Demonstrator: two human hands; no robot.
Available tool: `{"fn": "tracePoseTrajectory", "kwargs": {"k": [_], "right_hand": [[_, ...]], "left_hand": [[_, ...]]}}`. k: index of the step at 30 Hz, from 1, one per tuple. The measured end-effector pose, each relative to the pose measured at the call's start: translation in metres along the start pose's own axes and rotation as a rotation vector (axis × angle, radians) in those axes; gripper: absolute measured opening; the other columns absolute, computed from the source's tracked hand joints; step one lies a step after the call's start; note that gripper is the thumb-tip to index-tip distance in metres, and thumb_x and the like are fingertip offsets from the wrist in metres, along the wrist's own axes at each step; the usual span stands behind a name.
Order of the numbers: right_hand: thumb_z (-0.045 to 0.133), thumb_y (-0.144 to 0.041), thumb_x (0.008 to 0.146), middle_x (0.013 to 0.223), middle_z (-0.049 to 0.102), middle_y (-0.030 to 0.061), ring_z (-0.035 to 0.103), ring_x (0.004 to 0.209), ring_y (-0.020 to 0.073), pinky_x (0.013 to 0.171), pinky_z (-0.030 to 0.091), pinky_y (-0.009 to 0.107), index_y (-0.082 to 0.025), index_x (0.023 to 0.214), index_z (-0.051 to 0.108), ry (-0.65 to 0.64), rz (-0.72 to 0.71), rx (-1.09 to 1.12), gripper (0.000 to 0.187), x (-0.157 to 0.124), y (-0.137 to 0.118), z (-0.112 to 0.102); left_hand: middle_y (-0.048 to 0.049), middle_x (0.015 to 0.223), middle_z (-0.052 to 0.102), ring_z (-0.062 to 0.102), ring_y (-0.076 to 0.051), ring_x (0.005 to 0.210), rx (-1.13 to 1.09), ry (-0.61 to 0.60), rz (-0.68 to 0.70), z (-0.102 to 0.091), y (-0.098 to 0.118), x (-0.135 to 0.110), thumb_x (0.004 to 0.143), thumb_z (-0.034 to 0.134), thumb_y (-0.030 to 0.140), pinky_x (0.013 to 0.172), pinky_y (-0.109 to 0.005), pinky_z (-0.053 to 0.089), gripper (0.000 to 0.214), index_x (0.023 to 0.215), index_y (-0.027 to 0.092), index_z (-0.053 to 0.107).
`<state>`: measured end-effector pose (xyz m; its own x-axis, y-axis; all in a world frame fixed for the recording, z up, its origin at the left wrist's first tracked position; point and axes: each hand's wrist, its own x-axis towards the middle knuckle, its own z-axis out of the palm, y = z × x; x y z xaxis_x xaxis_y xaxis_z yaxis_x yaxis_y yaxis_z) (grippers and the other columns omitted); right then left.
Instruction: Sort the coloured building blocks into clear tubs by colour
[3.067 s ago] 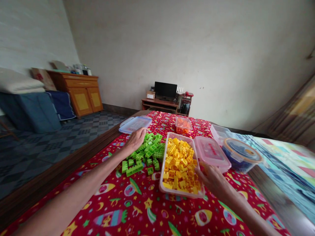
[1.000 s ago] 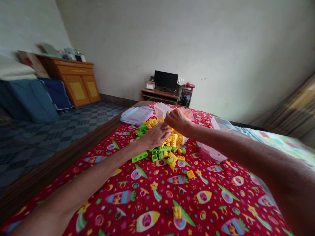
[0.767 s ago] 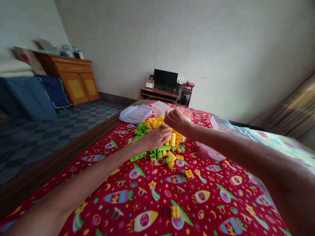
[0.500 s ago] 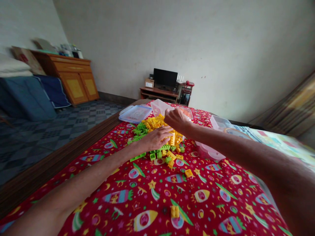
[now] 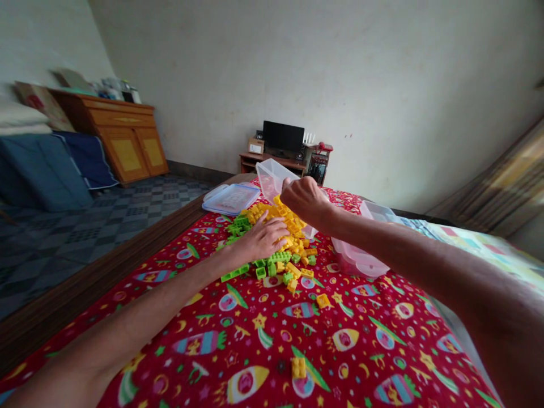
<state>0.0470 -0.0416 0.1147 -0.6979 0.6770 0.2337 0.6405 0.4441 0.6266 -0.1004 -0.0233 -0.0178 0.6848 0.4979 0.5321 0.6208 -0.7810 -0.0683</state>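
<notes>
My right hand [image 5: 306, 199] is closed on the rim of a clear plastic box [image 5: 272, 174], which stands tilted behind the brick pile. Its fingertips are partly hidden from me. Yellow toy bricks [image 5: 266, 212] lie heaped against the mouth of this box. My left hand [image 5: 267, 237] rests on the heap with its fingers apart, touching yellow bricks. Green toy bricks [image 5: 238, 225] lie to the left of the yellow ones and in front of the hand. Two yellow bricks lie apart, one loose brick [image 5: 323, 301] on the right and another brick [image 5: 298, 368] nearer me.
A clear lid with a blue rim [image 5: 232, 199] lies left of the pile. Pinkish clear containers [image 5: 361, 260] stand to the right. Everything sits on a red patterned cloth [image 5: 255, 317]. Beyond are a monitor [image 5: 283, 137] and a wooden cabinet [image 5: 125, 141].
The clear box has been tipped up a little further in my right hand. My left hand has shifted slightly left, its fingers more spread over the bricks.
</notes>
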Motion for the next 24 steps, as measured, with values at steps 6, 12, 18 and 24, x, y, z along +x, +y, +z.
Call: {"fn": "tracePoseTrajectory", "kwargs": {"k": [6,12,18,24], "right_hand": [[0.038,0.001,0.087,0.089,0.066,0.0191,0.059,0.076,0.0209,0.061,0.036,0.031,-0.006,0.101,0.068,-0.033,-0.045,-0.031,0.033,-0.004,-0.007,0.012],[0.040,-0.007,0.090,0.088,0.065,0.0195,0.058,0.072,0.0209,0.063,0.037,0.032,-0.004,0.111,0.064,0.011,-0.019,-0.023,0.032,-0.005,-0.005,0.015],[0.044,-0.015,0.089,0.087,0.064,0.0220,0.059,0.076,0.0257,0.069,0.039,0.038,-0.002,0.115,0.061,0.033,0.056,0.008,0.034,-0.004,0.007,0.008],[0.044,-0.014,0.089,0.093,0.063,0.0253,0.059,0.087,0.0306,0.075,0.038,0.041,0.002,0.125,0.053,0.029,0.181,0.056,0.041,-0.002,0.041,0.014]], "left_hand": [[-0.0073,0.103,0.070,0.061,-0.022,0.104,-0.081,0.019,-0.061,-0.004,-0.011,0.006,0.091,0.044,0.024,0.104,-0.043,0.040,0.025,0.093,0.018,0.069],[-0.0076,0.105,0.071,0.062,-0.022,0.104,-0.099,0.025,-0.076,-0.003,-0.012,0.007,0.091,0.043,0.023,0.102,-0.043,0.042,0.027,0.094,0.020,0.069],[-0.0081,0.104,0.071,0.062,-0.022,0.104,-0.100,0.049,-0.064,-0.002,-0.015,0.006,0.091,0.042,0.024,0.102,-0.042,0.043,0.028,0.093,0.018,0.070],[-0.0094,0.107,0.071,0.062,-0.023,0.106,-0.104,0.041,-0.045,-0.002,-0.018,0.005,0.091,0.041,0.023,0.103,-0.043,0.042,0.030,0.095,0.018,0.071]]}}
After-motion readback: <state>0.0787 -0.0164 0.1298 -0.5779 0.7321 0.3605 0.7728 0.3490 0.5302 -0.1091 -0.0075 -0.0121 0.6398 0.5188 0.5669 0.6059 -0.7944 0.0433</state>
